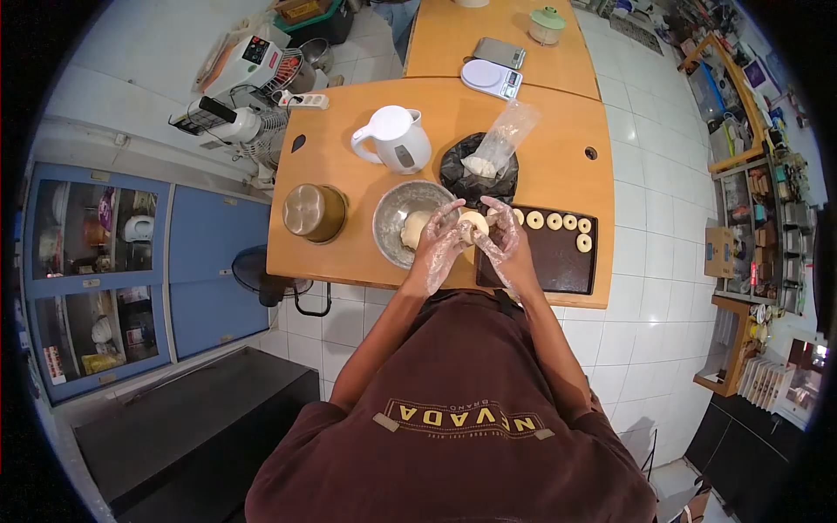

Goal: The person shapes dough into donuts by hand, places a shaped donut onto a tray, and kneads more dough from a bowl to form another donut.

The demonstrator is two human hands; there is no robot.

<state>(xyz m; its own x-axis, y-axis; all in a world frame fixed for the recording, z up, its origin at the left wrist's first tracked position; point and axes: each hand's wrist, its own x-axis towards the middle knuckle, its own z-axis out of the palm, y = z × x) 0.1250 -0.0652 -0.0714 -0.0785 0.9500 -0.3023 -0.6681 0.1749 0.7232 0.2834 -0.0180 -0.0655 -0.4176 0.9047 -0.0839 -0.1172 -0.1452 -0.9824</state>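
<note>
Between my floury left hand [438, 246] and my right hand [508, 247] is a small round piece of dough [473, 221], pinched by the fingers of both. Whether it has a hole is hard to make out. A metal bowl [392, 202] stands beside my left hand, with a larger lump of dough [412, 230] inside. Under and beyond my right hand lies a dark baking tray [558, 272]. Several dough rings [554, 220] are lined up along its far edge, and part of the row is hidden by my hand.
Past the bowl stand a white electric kettle [397, 141] and a black plastic bag [455, 173] with a clear bag of flour [501, 144]. An upturned metal pot [312, 212] sits at the left. Farther back are a kitchen scale [491, 78] and a green-lidded container [547, 26].
</note>
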